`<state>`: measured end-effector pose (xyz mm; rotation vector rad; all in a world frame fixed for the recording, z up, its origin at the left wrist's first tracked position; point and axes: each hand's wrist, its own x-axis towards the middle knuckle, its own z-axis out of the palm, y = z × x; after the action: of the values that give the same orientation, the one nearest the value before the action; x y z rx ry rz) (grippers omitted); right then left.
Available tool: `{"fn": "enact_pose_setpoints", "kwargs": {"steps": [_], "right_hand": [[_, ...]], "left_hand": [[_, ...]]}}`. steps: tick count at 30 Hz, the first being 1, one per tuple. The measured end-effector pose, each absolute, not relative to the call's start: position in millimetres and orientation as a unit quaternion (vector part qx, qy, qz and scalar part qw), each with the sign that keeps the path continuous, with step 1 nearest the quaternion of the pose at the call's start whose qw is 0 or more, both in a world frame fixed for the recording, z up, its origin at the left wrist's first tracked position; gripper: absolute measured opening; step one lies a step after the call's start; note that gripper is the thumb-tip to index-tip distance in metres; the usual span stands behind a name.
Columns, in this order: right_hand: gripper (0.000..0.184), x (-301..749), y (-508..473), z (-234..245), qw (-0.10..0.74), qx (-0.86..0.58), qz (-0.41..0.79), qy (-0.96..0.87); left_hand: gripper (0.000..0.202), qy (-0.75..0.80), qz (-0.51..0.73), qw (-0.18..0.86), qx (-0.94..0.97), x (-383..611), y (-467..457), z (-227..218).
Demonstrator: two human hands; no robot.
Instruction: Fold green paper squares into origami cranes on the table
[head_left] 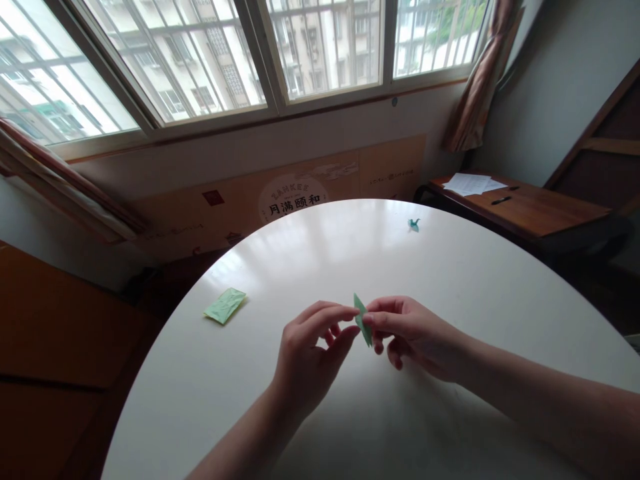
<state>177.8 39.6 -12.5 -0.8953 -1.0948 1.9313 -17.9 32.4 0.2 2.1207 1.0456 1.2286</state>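
Observation:
A small piece of folded green paper (361, 319), narrow and pointed at both ends, is held up over the white table between my two hands. My left hand (315, 347) has thumb and forefinger at its left edge, the fingertips touching it. From the other side, my right hand (413, 330) pinches it between thumb and forefinger, with the other fingers curled below. Part of the paper is hidden behind the fingertips.
The round white table (200, 393) fills the foreground. On it lie a stack of green paper squares (225, 307) at the left and a small teal folded paper crane (413, 225) at the far right. A wooden desk (545, 207) bearing white papers (470, 184) stands behind, near the window.

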Motion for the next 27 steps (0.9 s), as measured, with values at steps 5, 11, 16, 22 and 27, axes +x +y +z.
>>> {"fn": "enact_pose_setpoints", "kwargs": {"steps": [5,11,16,22,27], "right_hand": [[0.029,178.0,36.2,-16.1,0.419,-0.374,0.675,-0.478],[0.033,172.2,32.6,-18.4,0.440,-0.376,0.626,-0.523],[0.035,171.2,31.2,-20.0,0.428,-0.379,0.619,-0.539],[0.035,172.0,31.4,-22.1,0.427,-0.374,0.622,-0.539],[0.035,171.0,31.4,-21.9,0.422,-0.382,0.623,-0.537]], "left_hand": [[0.019,0.469,0.462,0.386,0.646,-13.8,31.8,-1.0],[0.028,0.481,0.412,0.469,0.615,-9.7,29.4,2.3],[0.026,0.481,0.408,0.500,0.594,-7.3,30.7,4.6],[0.027,0.482,0.397,0.530,0.573,-6.5,32.2,4.2],[0.027,0.509,0.393,0.478,0.598,-6.1,30.1,5.5]]}}
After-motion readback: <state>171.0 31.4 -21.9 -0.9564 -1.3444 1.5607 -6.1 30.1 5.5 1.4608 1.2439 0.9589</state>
